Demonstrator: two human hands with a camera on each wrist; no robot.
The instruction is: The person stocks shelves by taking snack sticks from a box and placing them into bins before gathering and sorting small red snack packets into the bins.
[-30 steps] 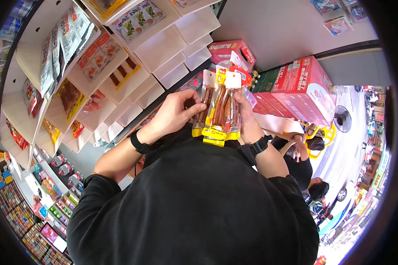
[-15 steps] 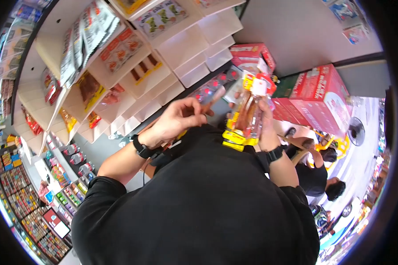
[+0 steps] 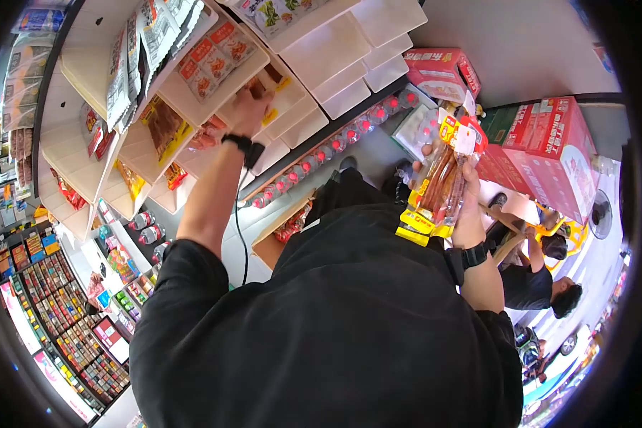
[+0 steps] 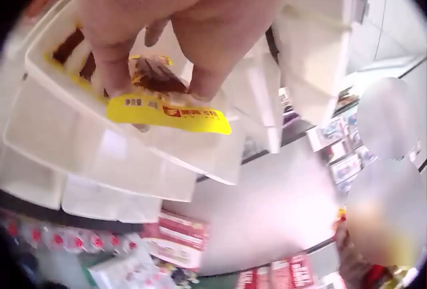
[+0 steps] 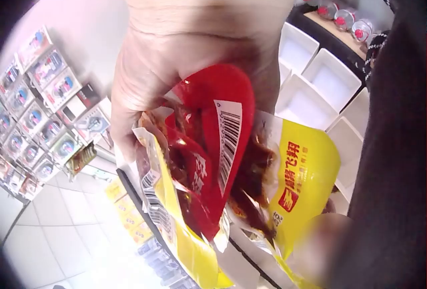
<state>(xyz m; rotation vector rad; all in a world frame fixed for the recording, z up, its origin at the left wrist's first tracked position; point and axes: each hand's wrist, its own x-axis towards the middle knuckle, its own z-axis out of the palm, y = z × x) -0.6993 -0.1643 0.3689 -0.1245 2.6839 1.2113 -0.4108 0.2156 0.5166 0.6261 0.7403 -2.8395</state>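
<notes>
My left hand (image 3: 248, 113) reaches into a white shelf bin (image 3: 214, 107) of snack packets. In the left wrist view, its thumb and fingers pinch a clear snack packet with a yellow printed edge (image 4: 170, 115) and brown food inside. Other brown-and-yellow packets (image 4: 69, 46) lie beside it in the bin. My right hand (image 3: 469, 214) grips a bundle of similar snack packets (image 3: 435, 189) in front of the body. Seen from the right wrist, a red packet with a barcode (image 5: 230, 136) sits among the yellow-edged ones in that bundle.
Tiered white bins with silver packets (image 3: 165, 32) rise at the upper left. A row of red-capped bottles (image 3: 321, 153) runs below them. Red cartons (image 3: 549, 153) are stacked at the right, near a fan (image 3: 601, 214) and a seated person (image 3: 528, 285).
My left hand has moved from beside the bundle up and forward into the bin, where it pinches a packet. The right hand keeps its bundle, which now appears farther right in the head view.
</notes>
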